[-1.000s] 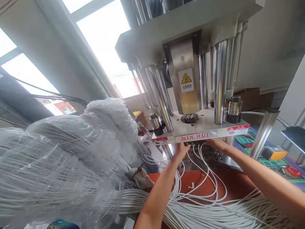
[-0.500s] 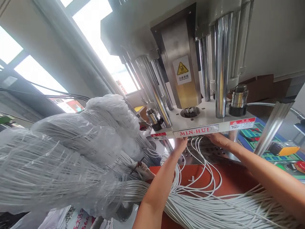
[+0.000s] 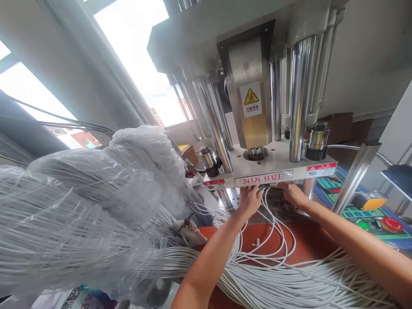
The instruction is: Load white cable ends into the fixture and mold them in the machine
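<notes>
My left hand (image 3: 251,200) reaches in under the front edge of the press's white plate (image 3: 222,175). Its fingers are curled beside the upper ends of several white cables (image 3: 283,236), and what they hold is hidden. From the other side, my right hand (image 3: 293,194) reaches below the same edge, its fingertips mostly covered by the plate. Between the hands, the cables loop down from the dark metal mould area (image 3: 278,204). They join a thick bundle of white cables (image 3: 273,283) across the orange-red work surface (image 3: 309,234).
Plastic-wrapped cable bundles (image 3: 96,184) crowd the left side. Steel guide columns (image 3: 301,98) and a heated nozzle block (image 3: 254,128) with a heat-warning label stand above the plate. On the right are a control panel (image 3: 373,214), a red stop button (image 3: 392,225) and a metal post (image 3: 357,178).
My left hand has come lower and further into view, with more of its back and fingers showing. My right hand stays under the plate, slightly lower. The camera view has shifted slightly.
</notes>
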`<action>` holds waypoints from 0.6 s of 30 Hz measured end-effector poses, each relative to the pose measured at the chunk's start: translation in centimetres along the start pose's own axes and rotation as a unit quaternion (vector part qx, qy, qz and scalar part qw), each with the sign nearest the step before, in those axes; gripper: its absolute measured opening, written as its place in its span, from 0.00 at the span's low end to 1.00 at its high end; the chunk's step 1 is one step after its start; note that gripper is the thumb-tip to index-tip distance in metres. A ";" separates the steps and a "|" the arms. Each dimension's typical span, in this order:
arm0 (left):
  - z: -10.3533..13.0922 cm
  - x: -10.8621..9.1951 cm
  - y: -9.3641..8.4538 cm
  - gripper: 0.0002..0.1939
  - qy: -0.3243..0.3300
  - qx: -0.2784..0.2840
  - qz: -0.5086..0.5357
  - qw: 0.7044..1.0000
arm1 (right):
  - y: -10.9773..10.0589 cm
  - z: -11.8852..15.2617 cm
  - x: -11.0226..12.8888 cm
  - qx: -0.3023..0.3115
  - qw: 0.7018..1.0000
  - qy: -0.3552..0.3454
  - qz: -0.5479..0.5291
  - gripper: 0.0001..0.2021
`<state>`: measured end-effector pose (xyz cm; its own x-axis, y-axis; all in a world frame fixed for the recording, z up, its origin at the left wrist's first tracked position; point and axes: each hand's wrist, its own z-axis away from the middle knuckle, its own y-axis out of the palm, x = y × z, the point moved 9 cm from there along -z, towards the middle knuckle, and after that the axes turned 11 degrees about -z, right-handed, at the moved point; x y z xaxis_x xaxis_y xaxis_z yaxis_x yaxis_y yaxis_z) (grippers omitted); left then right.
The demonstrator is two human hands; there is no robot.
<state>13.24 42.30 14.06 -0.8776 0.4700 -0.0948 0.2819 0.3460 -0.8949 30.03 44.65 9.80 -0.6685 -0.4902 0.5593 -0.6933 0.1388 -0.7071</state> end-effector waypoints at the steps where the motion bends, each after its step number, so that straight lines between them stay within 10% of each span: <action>1: 0.1 -1.6 0.0 0.20 0.037 -0.009 -0.014 0.999 | 0.1 0.1 0.1 0.003 1.000 -0.002 0.001 0.19; 4: 0.1 -4.2 0.9 0.20 0.080 -0.001 -0.032 0.996 | 0.2 0.2 0.5 0.013 1.000 -0.006 0.003 0.23; 18: -1.5 -4.2 3.7 0.15 0.095 0.063 -0.127 0.985 | 0.4 0.0 0.5 0.075 0.997 0.026 0.000 0.25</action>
<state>18.60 42.83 11.80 -0.8220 0.5289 0.2113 0.0023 0.3740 -0.9274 29.46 44.46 9.77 -0.6848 -0.4445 0.5774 -0.6474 0.0075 -0.7621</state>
